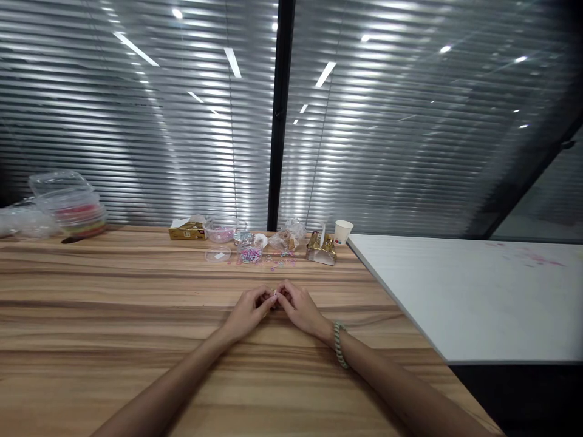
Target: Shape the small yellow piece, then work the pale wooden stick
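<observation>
Both hands meet fingertip to fingertip above the wooden table (113,321). My left hand (250,308) is closed in a pinch at a tiny pale piece that I cannot make out. From the other side my right hand (299,306) pinches at the same spot, a green braided band (339,345) round its wrist. Beyond the hands stands a clear cup (250,252) full of small pink, purple and white pieces, with loose pieces (282,262) scattered to its right. A clear round lid (218,255) lies to its left.
Along the back stand a gold box (187,230), a clear bowl (220,232), crumpled plastic (290,235), a gold packet (321,249) and a paper cup (342,231). Stacked containers (77,209) are far left. A white table (460,297) adjoins on the right.
</observation>
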{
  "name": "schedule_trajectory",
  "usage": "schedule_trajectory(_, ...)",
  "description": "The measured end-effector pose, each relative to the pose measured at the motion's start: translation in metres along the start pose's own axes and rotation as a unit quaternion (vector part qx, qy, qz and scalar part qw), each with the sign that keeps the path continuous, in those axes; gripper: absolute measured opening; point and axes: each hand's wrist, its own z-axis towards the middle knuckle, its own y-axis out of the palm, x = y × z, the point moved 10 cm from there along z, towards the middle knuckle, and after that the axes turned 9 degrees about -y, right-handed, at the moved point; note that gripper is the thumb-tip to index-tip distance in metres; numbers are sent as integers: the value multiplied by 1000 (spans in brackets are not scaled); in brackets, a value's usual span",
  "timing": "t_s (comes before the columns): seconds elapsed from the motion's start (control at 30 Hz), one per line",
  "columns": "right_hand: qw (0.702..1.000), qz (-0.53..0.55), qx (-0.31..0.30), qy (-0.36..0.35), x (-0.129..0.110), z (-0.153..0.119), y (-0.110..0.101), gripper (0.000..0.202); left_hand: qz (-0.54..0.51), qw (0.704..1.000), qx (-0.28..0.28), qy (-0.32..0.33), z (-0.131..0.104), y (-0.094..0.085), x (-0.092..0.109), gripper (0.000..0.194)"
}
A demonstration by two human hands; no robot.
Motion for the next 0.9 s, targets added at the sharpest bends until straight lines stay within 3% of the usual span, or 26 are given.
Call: schedule_trajectory(0.9,1000,-4,3,-4,-2,1,0,11,26,1000,6,0,-2,0,1,34)
